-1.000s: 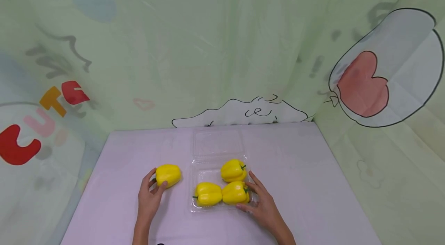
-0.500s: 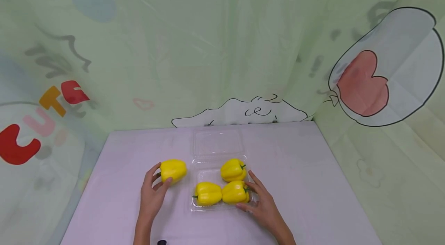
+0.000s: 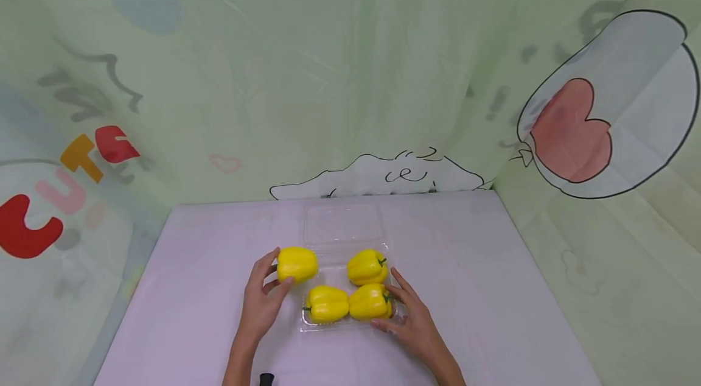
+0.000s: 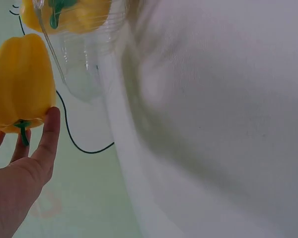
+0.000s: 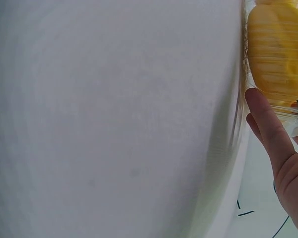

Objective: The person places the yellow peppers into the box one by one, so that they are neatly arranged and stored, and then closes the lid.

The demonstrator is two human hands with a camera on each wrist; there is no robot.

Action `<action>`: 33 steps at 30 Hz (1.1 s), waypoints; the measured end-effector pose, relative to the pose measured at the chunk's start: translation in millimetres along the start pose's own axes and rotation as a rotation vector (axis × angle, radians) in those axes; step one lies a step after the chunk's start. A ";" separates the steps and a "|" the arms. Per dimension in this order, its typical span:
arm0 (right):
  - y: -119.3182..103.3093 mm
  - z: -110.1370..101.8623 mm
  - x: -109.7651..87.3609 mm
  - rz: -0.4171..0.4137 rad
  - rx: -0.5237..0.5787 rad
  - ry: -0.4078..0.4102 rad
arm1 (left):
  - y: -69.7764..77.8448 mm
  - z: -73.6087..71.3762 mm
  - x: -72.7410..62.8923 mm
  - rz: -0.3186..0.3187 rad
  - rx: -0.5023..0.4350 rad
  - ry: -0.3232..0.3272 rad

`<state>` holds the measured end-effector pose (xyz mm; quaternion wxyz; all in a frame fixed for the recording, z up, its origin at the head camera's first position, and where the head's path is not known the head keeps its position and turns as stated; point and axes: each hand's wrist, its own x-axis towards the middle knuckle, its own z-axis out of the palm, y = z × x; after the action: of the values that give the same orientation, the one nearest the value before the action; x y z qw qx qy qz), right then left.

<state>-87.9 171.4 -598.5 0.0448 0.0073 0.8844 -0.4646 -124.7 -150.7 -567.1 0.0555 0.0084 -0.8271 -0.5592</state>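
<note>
My left hand (image 3: 265,304) holds a yellow bell pepper (image 3: 297,264) by its stem end, thumb on the near side and fingers on the far side. This pepper is raised over the left edge of an open clear plastic clamshell box (image 3: 327,329). Inside the box, one bell pepper (image 3: 327,304) lies front left, another (image 3: 370,302) front right and a third (image 3: 367,267) back right. At the front right corner my right hand (image 3: 413,319) touches the box, its fingers spread. In the right wrist view the thumb (image 5: 268,124) lies straight against the clear wall.
The box's clear lid (image 3: 344,224) lies folded back behind it on the pale cloth-covered table (image 3: 465,252). A small dark object (image 3: 266,379) shows at the bottom edge. Printed fabric (image 3: 246,100) hangs around the table's back and sides.
My left hand has carried its bell pepper rightward and up, from beside the box to over its left edge. My right hand has kept its place at the corner.
</note>
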 end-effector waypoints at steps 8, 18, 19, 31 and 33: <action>0.1 -2.1 0.3 -0.001 -0.018 0.000 | 1.4 17.3 5.9 0.034 -0.018 -0.069; -2.2 -1.0 0.7 0.008 -0.011 -0.003 | 7.2 30.7 11.4 0.082 0.001 -0.130; -2.2 -0.8 0.8 0.009 -0.010 -0.005 | 7.8 31.5 11.2 0.082 0.008 -0.137; -1.6 -0.7 0.2 0.001 -0.003 -0.005 | 9.2 41.1 11.7 0.094 0.096 -0.177; -2.1 -0.7 -0.2 0.002 -0.001 -0.005 | 11.1 42.4 11.6 0.103 0.124 -0.177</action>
<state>-87.9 170.8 -596.4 0.0474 0.0072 0.8846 -0.4639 -140.0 -108.2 -571.5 0.0102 -0.0802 -0.8610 -0.5021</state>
